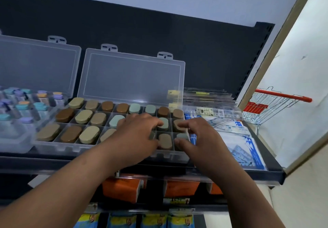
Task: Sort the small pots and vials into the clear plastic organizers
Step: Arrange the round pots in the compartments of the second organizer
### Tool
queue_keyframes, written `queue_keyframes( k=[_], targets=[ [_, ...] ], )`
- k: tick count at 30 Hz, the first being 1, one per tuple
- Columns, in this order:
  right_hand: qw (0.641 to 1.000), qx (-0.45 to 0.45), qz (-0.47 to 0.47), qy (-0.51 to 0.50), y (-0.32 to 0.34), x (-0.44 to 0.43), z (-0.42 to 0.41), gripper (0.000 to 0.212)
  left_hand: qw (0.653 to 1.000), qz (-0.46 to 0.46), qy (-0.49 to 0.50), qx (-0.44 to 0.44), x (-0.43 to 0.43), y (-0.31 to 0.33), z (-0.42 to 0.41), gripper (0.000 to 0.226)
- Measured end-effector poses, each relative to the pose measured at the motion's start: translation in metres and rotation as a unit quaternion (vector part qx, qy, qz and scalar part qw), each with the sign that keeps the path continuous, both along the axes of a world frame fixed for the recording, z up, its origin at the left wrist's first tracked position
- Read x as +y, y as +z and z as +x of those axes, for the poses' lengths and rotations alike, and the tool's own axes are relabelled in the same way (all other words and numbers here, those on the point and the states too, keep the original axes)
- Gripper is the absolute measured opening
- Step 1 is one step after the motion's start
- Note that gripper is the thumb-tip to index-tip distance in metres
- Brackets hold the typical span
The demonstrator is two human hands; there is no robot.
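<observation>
A clear plastic organizer (pixel 113 150) sits on a dark shelf with its lid (pixel 131 78) propped open. Its compartments hold several oval pots in brown, tan and grey-green (pixel 83 116). My left hand (pixel 136 135) lies over the right-centre compartments, fingers stretched out, a fingertip touching a grey-green pot (pixel 166 123). My right hand (pixel 202 139) hovers at the organizer's right end, its index finger on a brown pot (pixel 175 125) and its thumb on a grey-green pot (pixel 182 136). The pots under my left palm are hidden.
A second open organizer (pixel 16 139) at the left holds upright vials (pixel 23 107) with teal, purple and orange caps. Blue-and-white packets (pixel 246 147) lie to the right. Orange packs (pixel 120 188) fill the shelf below. A red-handled shopping cart (pixel 266 108) stands beyond the shelf end.
</observation>
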State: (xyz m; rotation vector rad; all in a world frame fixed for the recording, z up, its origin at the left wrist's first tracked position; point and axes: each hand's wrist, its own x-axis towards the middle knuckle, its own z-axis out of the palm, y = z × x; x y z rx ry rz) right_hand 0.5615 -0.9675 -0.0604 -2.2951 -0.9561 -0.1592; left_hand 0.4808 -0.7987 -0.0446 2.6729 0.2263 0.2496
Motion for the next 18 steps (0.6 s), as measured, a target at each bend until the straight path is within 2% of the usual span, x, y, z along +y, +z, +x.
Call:
queue_keyframes(
  k=[4, 8, 12, 18],
  targets=[
    [0.998, -0.047, -0.021, 0.031, 0.004, 0.017, -0.006, 0.03, 0.998, 0.052, 0.002, -0.023, 0.016, -0.001, -0.007, 0.037],
    [0.997, -0.047, -0.06, 0.031, 0.0, 0.029, -0.009, 0.024, 0.993, 0.114, -0.02, -0.005, 0.023, -0.005, -0.006, 0.037],
    [0.996, -0.033, -0.079, 0.031, 0.0, 0.032, -0.009, 0.016, 0.991, 0.131, -0.026, -0.006, 0.024, -0.009, -0.005, 0.035],
    [0.996, -0.031, -0.08, 0.031, 0.0, 0.032, -0.01, 0.016, 0.992, 0.124, -0.029, -0.016, 0.022, -0.011, -0.011, 0.029]
  ],
)
